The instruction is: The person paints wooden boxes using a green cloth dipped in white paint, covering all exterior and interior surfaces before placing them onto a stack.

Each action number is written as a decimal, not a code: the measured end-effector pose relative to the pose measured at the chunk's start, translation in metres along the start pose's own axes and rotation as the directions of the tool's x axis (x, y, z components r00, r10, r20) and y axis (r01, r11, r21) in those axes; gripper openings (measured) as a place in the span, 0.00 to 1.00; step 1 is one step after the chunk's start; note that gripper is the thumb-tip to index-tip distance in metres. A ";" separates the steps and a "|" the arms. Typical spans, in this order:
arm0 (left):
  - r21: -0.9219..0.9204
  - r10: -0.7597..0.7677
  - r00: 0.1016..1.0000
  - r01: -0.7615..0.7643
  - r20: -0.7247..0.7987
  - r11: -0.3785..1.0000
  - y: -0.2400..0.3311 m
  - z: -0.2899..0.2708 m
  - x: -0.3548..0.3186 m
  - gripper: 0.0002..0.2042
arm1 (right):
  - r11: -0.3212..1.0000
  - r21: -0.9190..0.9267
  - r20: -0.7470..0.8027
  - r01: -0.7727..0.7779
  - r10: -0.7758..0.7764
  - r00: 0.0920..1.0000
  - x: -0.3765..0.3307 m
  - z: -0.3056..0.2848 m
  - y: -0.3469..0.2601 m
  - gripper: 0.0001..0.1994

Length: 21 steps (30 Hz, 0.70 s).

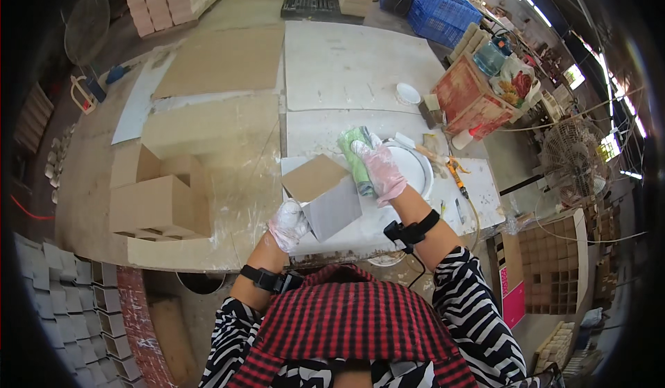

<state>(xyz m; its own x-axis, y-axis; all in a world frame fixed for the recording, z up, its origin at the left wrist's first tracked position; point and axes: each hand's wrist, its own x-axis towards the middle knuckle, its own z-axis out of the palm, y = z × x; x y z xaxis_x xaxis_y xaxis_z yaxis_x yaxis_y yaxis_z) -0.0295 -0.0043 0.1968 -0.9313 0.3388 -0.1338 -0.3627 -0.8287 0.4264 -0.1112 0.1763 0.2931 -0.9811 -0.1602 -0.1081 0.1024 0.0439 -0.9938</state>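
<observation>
A cardboard box (pixel 334 209) with a grey side and a brown face sits tilted at the near middle of the table. My left hand (pixel 288 226), in a white-smeared glove, is closed on the box's near left edge. My right hand (pixel 385 172), in a pinkish glove with white smears, grips a bunched green cloth (pixel 356 161) just right of the box. Its fingers wrap over the cloth. Beside that hand stands a round white tub (pixel 418 169), partly hidden by the hand and wrist. A brush-like tool (pixel 431 154) lies across the tub's far rim.
Brown boxes (pixel 161 204) stand together on the left of the table. An orange-handled tool (pixel 455 173) with a hose lies at the right. Farther back are a small white bowl (pixel 408 94) and a red-stained wooden crate (pixel 471 97). Fans (pixel 575 154) stand at either side.
</observation>
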 end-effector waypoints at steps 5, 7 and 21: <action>-0.291 -0.098 0.995 0.094 0.000 0.952 -0.011 -0.031 0.016 0.18 | 0.967 0.238 0.126 -0.096 0.067 0.990 -0.010 0.007 0.009 0.23; -0.217 -0.084 0.980 0.044 -0.180 0.975 -0.011 -0.007 0.010 0.18 | 0.983 0.156 0.124 -0.093 0.074 0.990 -0.010 -0.002 0.012 0.28; 0.048 0.010 0.985 -0.019 0.172 0.999 -0.005 -0.013 0.020 0.18 | 0.296 -0.701 0.603 0.648 -0.238 0.761 -0.058 0.022 -0.020 0.17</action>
<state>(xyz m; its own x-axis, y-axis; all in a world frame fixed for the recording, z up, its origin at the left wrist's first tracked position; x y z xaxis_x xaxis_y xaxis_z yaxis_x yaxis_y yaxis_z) -0.0470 0.0015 0.1803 -0.9153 0.4018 0.0270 -0.3428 -0.8126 0.4714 -0.0530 0.1631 0.3189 -0.6724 -0.7272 0.1383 -0.7209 0.6008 -0.3456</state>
